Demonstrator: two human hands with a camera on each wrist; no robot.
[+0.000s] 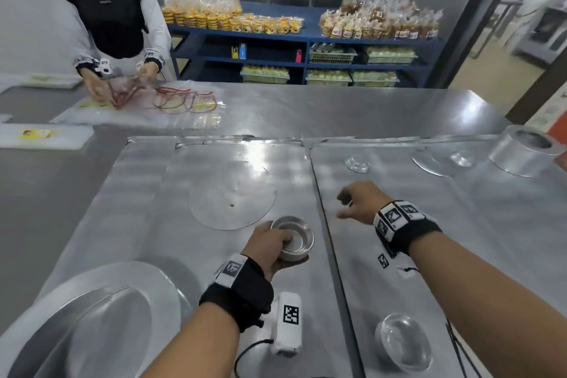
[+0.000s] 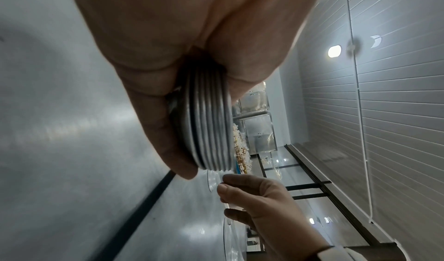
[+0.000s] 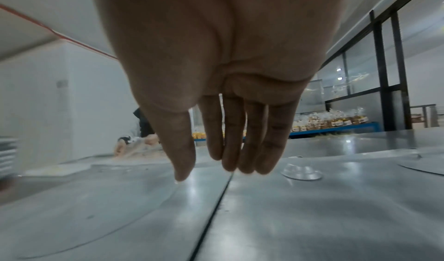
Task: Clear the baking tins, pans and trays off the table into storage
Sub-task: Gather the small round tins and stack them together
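My left hand (image 1: 277,235) grips a stack of several small round metal tins (image 1: 294,238) just above the left baking tray (image 1: 147,193). In the left wrist view the stacked rims (image 2: 209,132) sit between thumb and fingers. To its right, my right hand (image 1: 349,205) hovers over the right baking tray (image 1: 478,248), fingers relaxed and holding nothing (image 3: 211,172). A flat round disc (image 1: 233,196) lies on the left tray. A large round pan (image 1: 101,316) sits at the near left. Small upturned cups (image 1: 357,163) (image 1: 403,342) and a tall ring tin (image 1: 524,150) stand on the right tray.
Another person (image 1: 116,24) handles plastic bags (image 1: 184,101) at the table's far left. A white board (image 1: 43,135) lies at the left edge. Blue shelves (image 1: 306,37) with bagged baked goods stand behind the table. A white tagged device (image 1: 290,322) hangs by my left wrist.
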